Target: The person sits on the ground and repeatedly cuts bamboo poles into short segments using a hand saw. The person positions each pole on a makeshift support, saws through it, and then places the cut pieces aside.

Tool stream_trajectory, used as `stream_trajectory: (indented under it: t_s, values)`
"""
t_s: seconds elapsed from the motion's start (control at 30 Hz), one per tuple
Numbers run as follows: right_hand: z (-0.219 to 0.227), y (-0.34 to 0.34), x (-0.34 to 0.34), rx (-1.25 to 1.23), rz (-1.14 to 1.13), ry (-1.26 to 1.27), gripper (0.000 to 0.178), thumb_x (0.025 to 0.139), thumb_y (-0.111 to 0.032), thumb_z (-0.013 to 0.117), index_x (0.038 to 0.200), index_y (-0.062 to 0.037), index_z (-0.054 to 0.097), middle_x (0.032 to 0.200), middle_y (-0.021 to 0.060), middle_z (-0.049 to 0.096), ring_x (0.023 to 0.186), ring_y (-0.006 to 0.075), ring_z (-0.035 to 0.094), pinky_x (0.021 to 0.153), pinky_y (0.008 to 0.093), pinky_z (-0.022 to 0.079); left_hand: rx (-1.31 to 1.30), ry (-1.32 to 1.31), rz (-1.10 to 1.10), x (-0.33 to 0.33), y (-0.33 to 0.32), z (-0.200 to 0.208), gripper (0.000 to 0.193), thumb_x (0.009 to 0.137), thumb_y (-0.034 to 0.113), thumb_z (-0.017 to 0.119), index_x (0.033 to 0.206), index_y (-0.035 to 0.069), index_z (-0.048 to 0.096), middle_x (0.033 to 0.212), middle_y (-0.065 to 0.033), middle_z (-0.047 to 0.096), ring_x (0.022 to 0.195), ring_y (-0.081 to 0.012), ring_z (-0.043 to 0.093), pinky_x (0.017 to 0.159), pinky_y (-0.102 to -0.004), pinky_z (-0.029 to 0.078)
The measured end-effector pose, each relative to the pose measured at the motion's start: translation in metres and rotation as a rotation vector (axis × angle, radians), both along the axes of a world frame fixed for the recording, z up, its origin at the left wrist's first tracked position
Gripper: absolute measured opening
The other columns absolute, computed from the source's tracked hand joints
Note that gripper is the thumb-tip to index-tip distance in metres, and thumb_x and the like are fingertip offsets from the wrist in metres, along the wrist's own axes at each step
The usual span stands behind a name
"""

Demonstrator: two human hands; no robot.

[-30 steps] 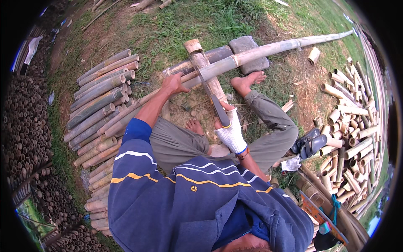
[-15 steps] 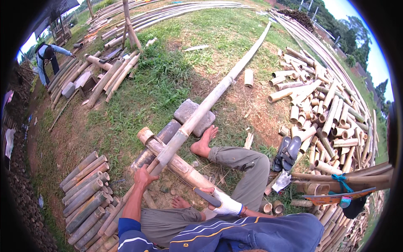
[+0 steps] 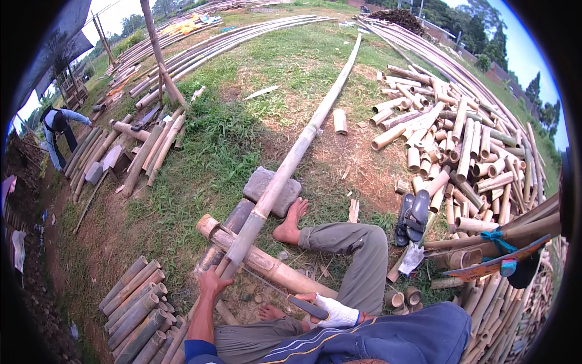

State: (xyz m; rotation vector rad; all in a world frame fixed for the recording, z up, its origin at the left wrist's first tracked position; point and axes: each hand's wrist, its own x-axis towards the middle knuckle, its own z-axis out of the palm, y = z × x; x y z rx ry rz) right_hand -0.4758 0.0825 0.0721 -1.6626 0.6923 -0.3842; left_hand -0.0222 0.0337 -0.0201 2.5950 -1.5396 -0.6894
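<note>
Cut bamboo, left: a stack of short lengths point(image 3: 136, 303) lies on the ground beside my left forearm.
Left hand: my bare left hand point(image 3: 213, 283) is closed round the long bamboo pole point(image 3: 285, 161), thumb on the right; the forearm rises steeply from the lower edge.
Pole: it runs from my left hand up and right, over the notched bamboo log point(image 3: 279, 267) and the grey stone block point(image 3: 260, 183).
Saw: the thin blade slants from near the pole down to the dark handle point(image 3: 308, 306) of the saw — I can't tell whether its teeth touch.
Right hand: my right hand point(image 3: 336, 312), in a white glove, is curled firmly about that handle, low and close to my body, the wrist coming in from the right.
Sandals, far right: a dark pair point(image 3: 412, 218) sits beside the bamboo pile point(image 3: 448, 145).
Since a second ago: the blade lay across the pole's top then; now it shows only on the near side. My view has tipped up too — left grip unchanged.
</note>
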Motion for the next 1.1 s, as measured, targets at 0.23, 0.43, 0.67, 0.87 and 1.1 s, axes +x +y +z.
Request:
stream_trajectory:
  t_s: [0.23,0.43,0.67,0.87,1.1]
  values:
    - [-0.044,-0.030,0.054,-0.223,-0.044,-0.088,0.085,0.089,-0.012,0.075,0.168,-0.0153,0.044,0.108,0.0043,0.069,0.091,0.0192,0.067,0.090,0.0355,0.055,-0.015,0.036,0.016,-0.006,-0.004,-0.005,0.093,0.059,0.054,0.103,0.133,0.007,0.073,0.121,-0.0209,0.081,0.114,-0.0379,0.078,0.101,-0.0497,0.061]
    - [-0.060,-0.066,0.134,-0.331,-0.153,-0.228,0.075,0.089,-0.001,0.068,0.161,-0.0086,0.049,0.144,0.0142,0.064,0.118,0.0216,0.066,0.103,0.0352,0.053,-0.102,0.278,-0.089,0.025,-0.017,-0.017,0.103,0.068,0.074,0.093,0.140,0.004,0.072,0.122,-0.0235,0.080,0.116,-0.0392,0.076,0.100,-0.0488,0.058]
    - [-0.014,-0.054,0.087,-0.029,-0.270,-0.131,0.066,0.091,0.004,0.065,0.155,0.0007,0.050,0.148,0.0150,0.062,0.138,0.0222,0.060,0.117,0.0340,0.045,-0.216,0.175,0.127,0.079,-0.005,-0.027,0.075,0.089,0.072,0.080,0.134,0.012,0.080,0.125,-0.0201,0.081,0.115,-0.0363,0.077,0.102,-0.0469,0.058]
    - [0.010,-0.048,0.057,-0.108,-0.315,-0.154,0.065,0.091,0.006,0.064,0.155,0.0012,0.051,0.150,0.0160,0.061,0.142,0.0245,0.059,0.120,0.0357,0.044,-0.195,0.104,-0.179,-0.009,-0.020,-0.017,0.100,0.074,0.064,0.094,0.147,0.004,0.062,0.132,-0.0268,0.075,0.124,-0.0442,0.072,0.107,-0.0534,0.056]
    - [0.015,-0.047,0.065,-0.199,-0.294,-0.177,0.062,0.093,0.006,0.063,0.154,0.0010,0.051,0.150,0.0160,0.060,0.140,0.0232,0.059,0.120,0.0346,0.044,-0.118,-0.004,-0.227,0.002,-0.026,-0.024,0.082,0.068,0.042,0.097,0.131,0.006,0.059,0.106,-0.0258,0.079,0.101,-0.0492,0.075,0.089,-0.0584,0.060]
